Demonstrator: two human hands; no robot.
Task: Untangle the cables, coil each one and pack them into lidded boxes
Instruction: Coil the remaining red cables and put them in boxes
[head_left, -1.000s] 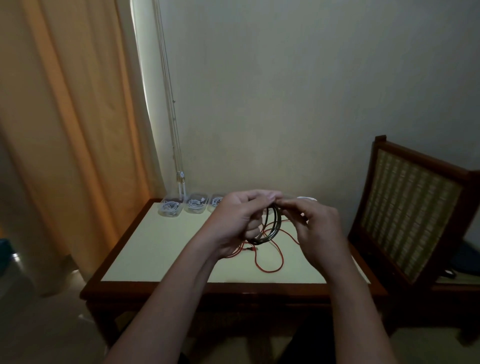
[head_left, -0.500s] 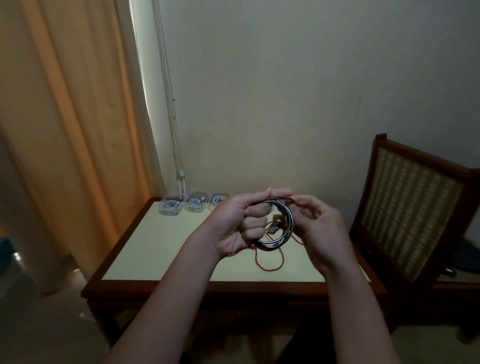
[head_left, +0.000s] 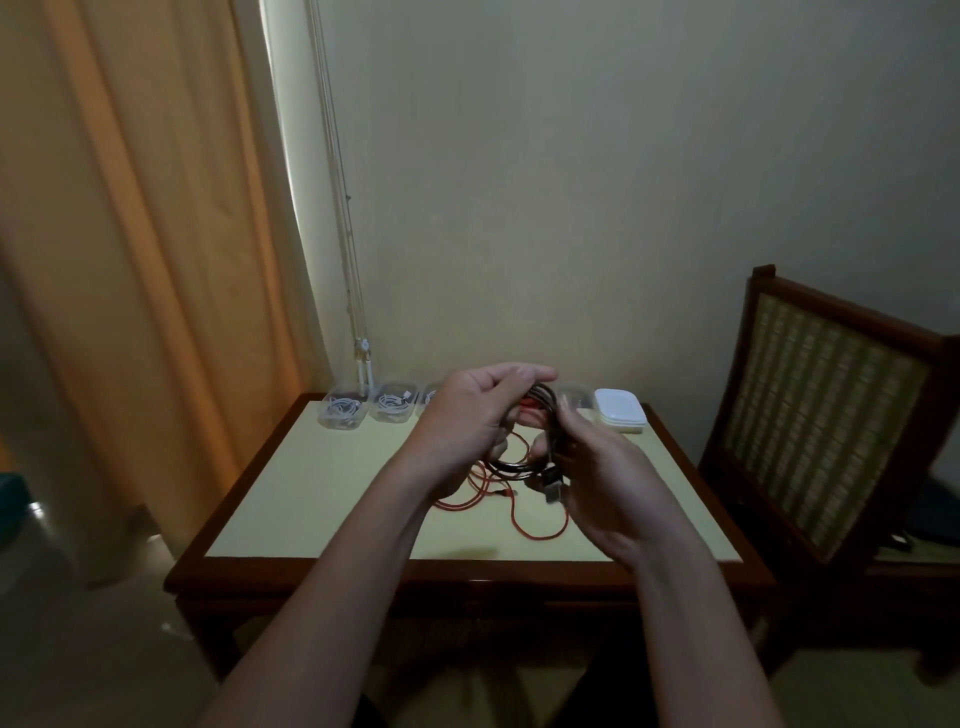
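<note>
The left hand (head_left: 467, 421) and right hand (head_left: 608, 488), fingers curled, grip opposite sides of the coiled black cable (head_left: 551, 415) above the table (head_left: 291, 499), with the red cable (head_left: 513, 512) lying loose beneath them and the clear boxes (head_left: 393, 408) beyond the left hand.

Black cable (head_left: 551, 415) in left hand (head_left: 467, 421), smooth sheath, faint sheen, red cable (head_left: 540, 537) beneath, matt, clear glossy plastic boxes (head_left: 340, 413) beyond that hand, opaque white plastic lids (head_left: 621, 410) beyond right hand (head_left: 608, 483), surface (head_left: 311, 493) matt, rim polished wood
</note>
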